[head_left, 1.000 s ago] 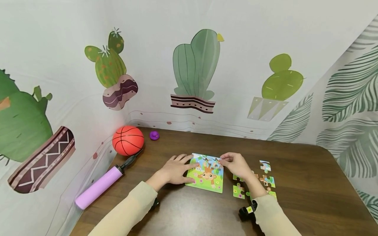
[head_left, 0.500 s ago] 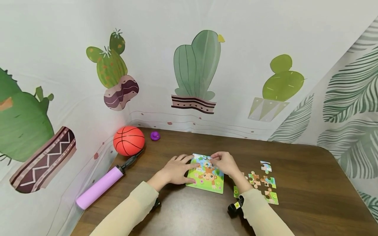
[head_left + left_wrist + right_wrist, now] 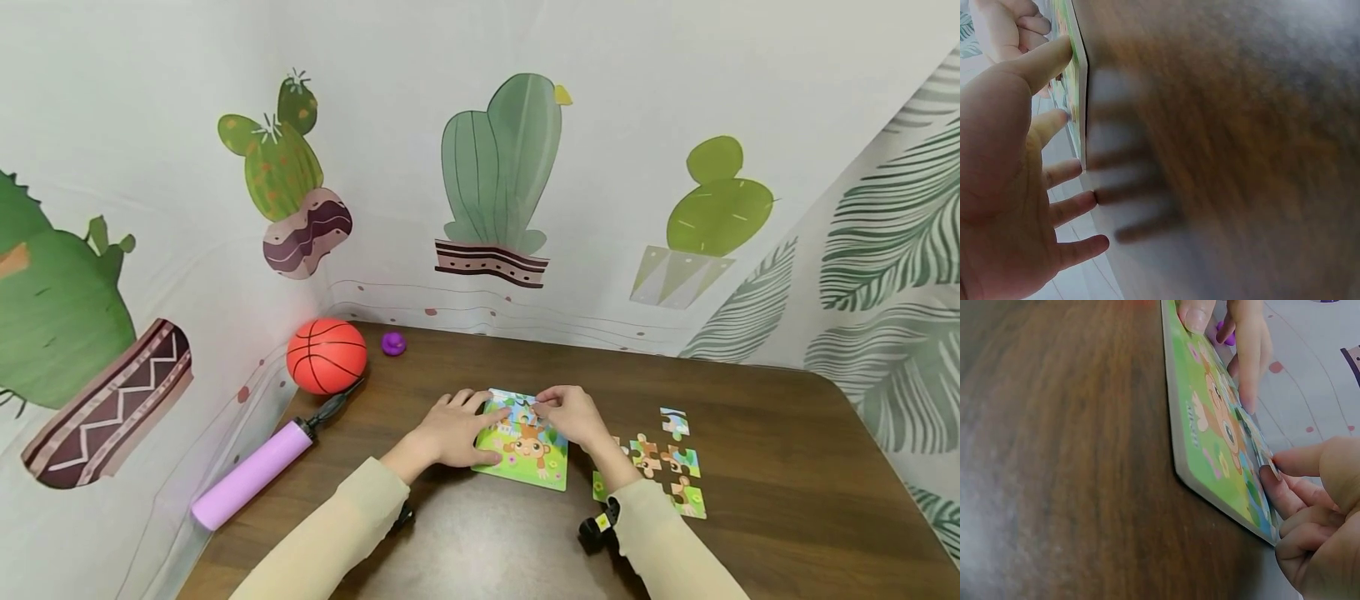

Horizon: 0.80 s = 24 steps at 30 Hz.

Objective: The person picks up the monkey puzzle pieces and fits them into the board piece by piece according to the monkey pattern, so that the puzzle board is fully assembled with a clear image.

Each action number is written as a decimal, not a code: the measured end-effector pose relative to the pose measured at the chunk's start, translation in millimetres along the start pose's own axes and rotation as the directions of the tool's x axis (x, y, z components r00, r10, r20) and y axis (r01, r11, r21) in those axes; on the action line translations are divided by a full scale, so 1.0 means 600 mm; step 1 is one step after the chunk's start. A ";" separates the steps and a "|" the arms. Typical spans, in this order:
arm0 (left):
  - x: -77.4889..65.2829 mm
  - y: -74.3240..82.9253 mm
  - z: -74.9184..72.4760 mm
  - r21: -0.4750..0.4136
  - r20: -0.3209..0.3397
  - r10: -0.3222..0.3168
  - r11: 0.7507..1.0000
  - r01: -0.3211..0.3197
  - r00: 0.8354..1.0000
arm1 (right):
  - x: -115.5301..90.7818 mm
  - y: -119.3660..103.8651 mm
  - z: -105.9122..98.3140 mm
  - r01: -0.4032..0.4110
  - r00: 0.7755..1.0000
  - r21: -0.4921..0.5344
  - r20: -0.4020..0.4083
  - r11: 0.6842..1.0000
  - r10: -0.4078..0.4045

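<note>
Where the two cream sleeves [image 3: 330, 533] enter the head view, their matte cloth softly creased, a black wrist device [image 3: 592, 533] sits at the right cuff; beyond them the smooth, wood-grained counter [image 3: 787, 500] carries a pale glare; the left hand [image 3: 450, 432] has its fingers spread and nearly straight, thumb and forefinger resting on the left side of a flat, square puzzle board [image 3: 528, 462] printed with a monkey, its grip wide and closed on nothing; the right hand's [image 3: 572, 414] grip is narrowed to a pinch on a thin puzzle piece [image 3: 1265, 450], at the far half of the board; to the right lie knobbed loose pieces [image 3: 682, 460], some partly behind the right forearm.

To the left lies a lilac cylinder [image 3: 251, 479] with a black nozzle; farther back sit a round red ball [image 3: 326, 357] with black lines and a small purple duck [image 3: 393, 343]; behind everything hangs a wrinkled white cloth [image 3: 390, 167] with cactus prints.

Only the right wrist view shows the pinch clearly, along with the board's pale, thick edge and rounded corner; only the left wrist view gives the left palm and the fingers' blurred dark shapes on the counter; the loose pieces appear in the head view alone.
</note>
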State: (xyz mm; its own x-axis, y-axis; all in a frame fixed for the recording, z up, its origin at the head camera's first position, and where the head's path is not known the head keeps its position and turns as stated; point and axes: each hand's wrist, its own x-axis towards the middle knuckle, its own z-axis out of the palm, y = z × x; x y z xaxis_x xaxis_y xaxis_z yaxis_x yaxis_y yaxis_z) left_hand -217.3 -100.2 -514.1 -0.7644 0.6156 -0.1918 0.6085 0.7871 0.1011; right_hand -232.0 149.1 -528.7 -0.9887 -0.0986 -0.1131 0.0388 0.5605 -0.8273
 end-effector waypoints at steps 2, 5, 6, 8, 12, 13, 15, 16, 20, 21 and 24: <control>0.001 -0.001 0.001 0.000 -0.001 -0.001 1.000 0.001 1.000 | -0.002 0.000 -0.003 0.003 1.000 -0.019 -0.005 1.000 -0.003; 0.002 -0.002 0.003 -0.001 0.006 -0.004 1.000 0.004 1.000 | -0.005 0.001 -0.008 0.006 1.000 -0.041 -0.008 0.999 -0.006; 0.002 -0.002 0.003 0.000 0.008 -0.005 1.000 0.005 1.000 | -0.006 0.002 -0.010 0.007 1.000 -0.045 -0.007 0.999 -0.007; 0.002 -0.002 0.003 0.000 0.010 -0.006 1.000 0.006 1.000 | -0.009 0.005 -0.014 0.015 1.000 -0.050 -0.002 0.999 -0.015; 0.001 -0.001 0.002 -0.001 0.011 -0.008 1.000 0.008 1.000 | -0.014 0.012 -0.024 0.039 0.999 -0.062 0.006 0.997 -0.039; 0.001 0.000 0.002 0.000 0.012 -0.008 1.000 0.008 1.000 | -0.015 0.013 -0.026 0.046 0.999 -0.063 0.006 0.997 -0.046; 0.001 0.000 0.002 -0.002 0.012 -0.008 1.000 0.008 1.000 | -0.017 0.015 -0.031 0.055 0.998 -0.066 0.002 0.996 -0.055; 0.001 0.000 0.002 -0.004 0.013 -0.009 1.000 0.009 1.000 | -0.018 0.016 -0.033 0.059 0.998 -0.070 0.001 0.996 -0.059; 0.002 0.001 0.002 -0.012 0.011 -0.016 1.000 0.017 1.000 | -0.021 0.017 -0.036 0.076 0.997 -0.094 0.018 0.993 -0.075; 0.002 0.001 0.002 -0.014 0.011 -0.019 1.000 0.019 1.000 | -0.022 0.017 -0.036 0.079 0.997 -0.102 0.026 0.992 -0.077; 0.003 0.003 0.002 -0.020 0.011 -0.025 0.999 0.025 1.000 | -0.022 0.019 -0.033 0.088 0.996 -0.126 0.041 0.988 -0.083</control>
State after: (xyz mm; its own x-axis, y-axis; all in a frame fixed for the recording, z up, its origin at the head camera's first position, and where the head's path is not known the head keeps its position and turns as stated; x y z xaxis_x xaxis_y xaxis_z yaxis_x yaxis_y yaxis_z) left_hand -217.4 -97.7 -515.6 -0.7769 0.5953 -0.2048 0.5848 0.8029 0.1153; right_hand -221.3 172.8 -525.7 -0.9816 -0.1789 -0.0665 -0.0668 0.6484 -0.7583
